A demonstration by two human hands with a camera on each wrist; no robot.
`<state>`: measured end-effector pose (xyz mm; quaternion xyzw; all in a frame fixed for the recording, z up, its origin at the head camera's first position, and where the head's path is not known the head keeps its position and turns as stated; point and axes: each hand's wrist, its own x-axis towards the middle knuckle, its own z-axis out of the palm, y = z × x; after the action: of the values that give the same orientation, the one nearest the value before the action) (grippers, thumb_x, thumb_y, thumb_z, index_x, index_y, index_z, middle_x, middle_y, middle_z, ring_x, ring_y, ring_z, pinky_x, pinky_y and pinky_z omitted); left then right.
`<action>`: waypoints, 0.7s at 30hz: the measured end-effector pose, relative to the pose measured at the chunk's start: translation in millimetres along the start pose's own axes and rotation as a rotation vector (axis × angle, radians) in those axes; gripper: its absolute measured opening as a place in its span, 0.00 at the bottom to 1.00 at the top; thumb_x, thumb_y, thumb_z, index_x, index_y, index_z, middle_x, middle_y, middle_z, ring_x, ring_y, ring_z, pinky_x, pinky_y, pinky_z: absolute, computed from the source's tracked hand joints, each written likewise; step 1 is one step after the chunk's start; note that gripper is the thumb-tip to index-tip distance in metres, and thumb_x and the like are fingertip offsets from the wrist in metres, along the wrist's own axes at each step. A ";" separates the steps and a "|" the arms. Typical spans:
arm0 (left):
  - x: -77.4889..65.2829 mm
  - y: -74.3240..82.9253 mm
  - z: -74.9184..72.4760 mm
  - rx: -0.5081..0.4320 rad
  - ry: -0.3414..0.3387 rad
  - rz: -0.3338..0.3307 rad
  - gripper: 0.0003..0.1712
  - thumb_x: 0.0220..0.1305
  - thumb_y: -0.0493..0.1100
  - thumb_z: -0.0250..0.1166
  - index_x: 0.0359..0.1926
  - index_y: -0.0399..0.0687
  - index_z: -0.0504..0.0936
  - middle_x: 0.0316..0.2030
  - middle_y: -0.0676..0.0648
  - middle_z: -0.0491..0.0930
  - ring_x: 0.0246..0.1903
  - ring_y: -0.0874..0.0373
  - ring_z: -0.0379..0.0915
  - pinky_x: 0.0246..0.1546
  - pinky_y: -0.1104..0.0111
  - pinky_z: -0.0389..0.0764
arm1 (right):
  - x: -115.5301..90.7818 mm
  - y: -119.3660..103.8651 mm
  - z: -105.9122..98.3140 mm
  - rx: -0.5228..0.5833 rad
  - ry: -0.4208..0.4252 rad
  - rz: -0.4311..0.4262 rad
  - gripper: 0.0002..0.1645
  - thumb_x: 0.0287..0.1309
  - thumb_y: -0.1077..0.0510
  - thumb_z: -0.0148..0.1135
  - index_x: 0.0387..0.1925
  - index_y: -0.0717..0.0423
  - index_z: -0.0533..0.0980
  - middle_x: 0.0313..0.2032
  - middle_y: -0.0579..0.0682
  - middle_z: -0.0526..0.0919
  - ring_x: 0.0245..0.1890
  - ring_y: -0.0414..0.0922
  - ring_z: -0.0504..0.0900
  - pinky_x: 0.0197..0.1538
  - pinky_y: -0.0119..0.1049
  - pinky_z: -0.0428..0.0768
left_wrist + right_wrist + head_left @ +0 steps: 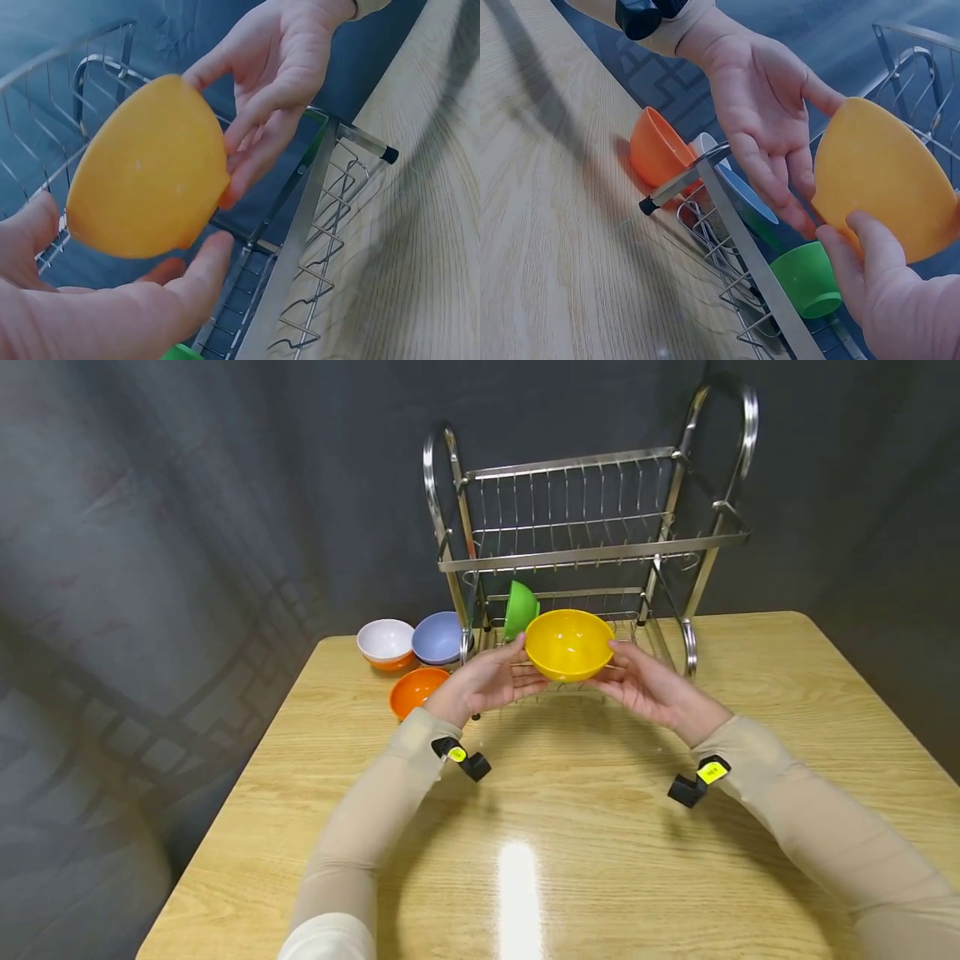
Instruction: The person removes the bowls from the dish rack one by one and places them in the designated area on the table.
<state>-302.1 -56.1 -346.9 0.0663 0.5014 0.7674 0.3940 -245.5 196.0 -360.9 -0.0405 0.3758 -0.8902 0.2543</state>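
A yellow bowl [568, 647] is held up between both hands in front of the lower tier of a metal dish rack [592, 556]. My left hand [498, 683] pinches its left side, thumb at the rim and fingers near the underside. On the opposite side my right hand [651, 687] grips it the same way. The bowl's opening faces up and toward the head camera; its smooth outside [146, 169] shows in the left wrist view. Just behind, a green bowl [519, 610] stands on its side in the rack's lower tier, partly hidden by the yellow one.
Left of the rack, a white bowl [386, 639] sits on an orange one, beside a blue bowl [438, 637]. Another orange bowl [414, 692] lies nearer, partly behind the left wrist. The wooden table [585, 860] extends in front; a dark curtain [225, 527] hangs behind.
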 end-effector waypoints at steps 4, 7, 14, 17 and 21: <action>2.5 -0.6 -5.2 -0.056 -0.020 -0.015 0.32 0.75 0.53 0.45 0.72 0.41 0.57 0.57 0.39 0.67 0.70 0.41 0.54 0.73 0.55 0.57 | 1.0 1.6 -0.4 -0.018 -0.005 0.012 0.21 0.73 0.54 0.45 0.62 0.55 0.56 0.51 0.60 0.77 0.49 0.51 0.84 0.58 0.36 0.77; 3.0 -1.2 -7.3 -0.073 -0.021 -0.011 0.31 0.75 0.51 0.46 0.72 0.42 0.58 0.55 0.40 0.69 0.69 0.41 0.56 0.72 0.55 0.57 | 0.7 2.0 -1.0 -0.011 -0.019 0.018 0.19 0.74 0.54 0.44 0.61 0.56 0.59 0.51 0.60 0.77 0.50 0.52 0.83 0.60 0.37 0.75; 3.2 -4.9 -12.8 -0.076 -0.029 0.016 0.26 0.77 0.48 0.45 0.69 0.40 0.60 0.51 0.41 0.72 0.56 0.47 0.67 0.73 0.56 0.56 | -5.9 -0.4 7.2 -0.200 -0.005 0.032 0.33 0.74 0.46 0.41 0.70 0.58 0.48 0.53 0.58 0.74 0.51 0.50 0.82 0.61 0.39 0.76; 2.7 -6.9 -15.4 -0.072 -0.026 0.013 0.28 0.77 0.48 0.44 0.70 0.38 0.59 0.50 0.42 0.73 0.53 0.50 0.68 0.73 0.57 0.57 | -17.5 -9.0 10.2 -0.340 -0.051 0.029 0.45 0.74 0.41 0.36 0.73 0.63 0.32 0.54 0.55 0.72 0.53 0.47 0.80 0.62 0.38 0.75; 0.6 -7.0 -17.6 -0.084 -0.025 0.015 0.32 0.77 0.51 0.44 0.71 0.34 0.56 0.52 0.41 0.72 0.56 0.49 0.66 0.73 0.57 0.56 | -36.3 -34.4 -0.6 -0.283 -0.271 -0.018 0.40 0.75 0.41 0.28 0.74 0.62 0.34 0.60 0.56 0.72 0.61 0.50 0.75 0.67 0.39 0.69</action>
<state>-307.4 -67.0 -361.4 0.0629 0.4633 0.7899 0.3969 -228.7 234.2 -333.3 -0.1986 0.4593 -0.8170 0.2865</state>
